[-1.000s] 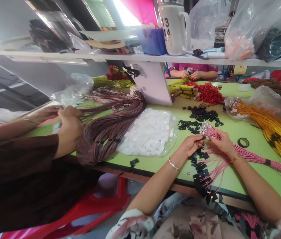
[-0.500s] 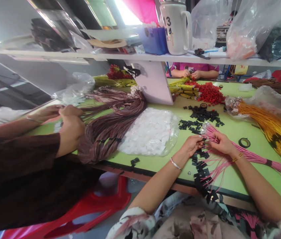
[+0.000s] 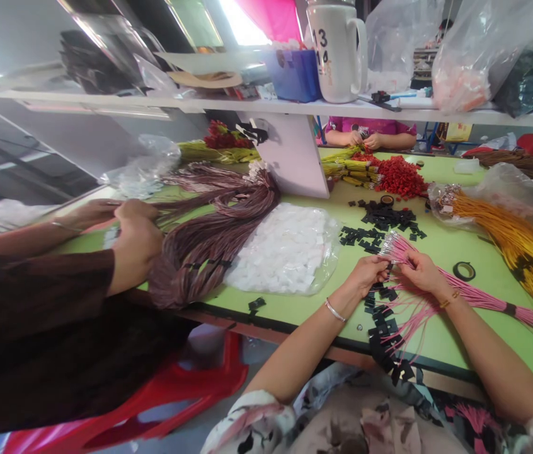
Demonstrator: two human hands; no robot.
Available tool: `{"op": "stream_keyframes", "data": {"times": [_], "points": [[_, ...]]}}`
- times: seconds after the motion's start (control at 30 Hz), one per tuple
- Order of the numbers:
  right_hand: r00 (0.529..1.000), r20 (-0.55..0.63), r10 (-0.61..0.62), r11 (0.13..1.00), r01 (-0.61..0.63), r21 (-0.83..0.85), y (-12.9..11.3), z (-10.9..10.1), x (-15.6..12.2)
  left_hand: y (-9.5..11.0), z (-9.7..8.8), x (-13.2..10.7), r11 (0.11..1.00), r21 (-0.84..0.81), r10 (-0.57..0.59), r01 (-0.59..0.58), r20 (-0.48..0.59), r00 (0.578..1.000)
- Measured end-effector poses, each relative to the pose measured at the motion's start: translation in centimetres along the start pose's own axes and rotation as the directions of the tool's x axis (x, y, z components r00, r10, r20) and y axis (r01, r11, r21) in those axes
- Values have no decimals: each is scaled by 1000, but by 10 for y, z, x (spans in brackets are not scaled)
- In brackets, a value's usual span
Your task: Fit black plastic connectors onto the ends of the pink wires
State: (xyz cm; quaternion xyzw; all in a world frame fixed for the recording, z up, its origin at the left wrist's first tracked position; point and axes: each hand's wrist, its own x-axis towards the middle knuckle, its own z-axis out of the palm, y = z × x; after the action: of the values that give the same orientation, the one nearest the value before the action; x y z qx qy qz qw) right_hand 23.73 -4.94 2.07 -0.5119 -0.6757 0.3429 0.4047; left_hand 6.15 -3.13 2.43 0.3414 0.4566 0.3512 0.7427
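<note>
Green worktable (image 3: 441,246) fills centre and right of the frame, w/ a shelf across the top. Left hand (image 3: 365,275) and right hand (image 3: 420,271) meet right of centre, fingertips pinched together on the metal-tipped end of the pink wire bundle (image 3: 474,296); both are mostly closed on a wire end, though what else sits between the fingers is too small to tell. Bundle's long axis runs from the hands out to lower right, tail lying on the table past the right wrist. Black clips (image 3: 380,221) lie scattered just above the hands; more trail below the left hand toward the table edge. Left hand is nearer the clips. A co-worker's hand (image 3: 137,243) at mid-left grips brown wires (image 3: 210,239).
</note>
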Motion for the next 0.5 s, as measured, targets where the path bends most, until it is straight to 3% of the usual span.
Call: {"op": "stream_keyframes", "data": {"times": [0.1,0.2,0.3,0.37,0.43,0.5], "points": [[999,8,-38,994,39,-104,2,3,-1,-4,0,0,997,70,25,-24,-13,1000],[998,-38,-42,998,40,-53,0,-4,0,-9,-3,-5,972,228,50,-51,9,999],[980,-195,22,984,13,177,1,-16,4,-17,-7,-16,896,435,57,-92,93,994],[953,-278,119,916,3,402,3,-22,6,-21,-11,-22,826,545,55,-146,181,982],[940,-275,202,829,-14,560,5,-25,7,-20,-14,-25,753,616,83,-229,257,963],[957,-173,232,778,-76,623,8,-25,7,-13,-18,-21,667,667,191,-331,276,942]]}}
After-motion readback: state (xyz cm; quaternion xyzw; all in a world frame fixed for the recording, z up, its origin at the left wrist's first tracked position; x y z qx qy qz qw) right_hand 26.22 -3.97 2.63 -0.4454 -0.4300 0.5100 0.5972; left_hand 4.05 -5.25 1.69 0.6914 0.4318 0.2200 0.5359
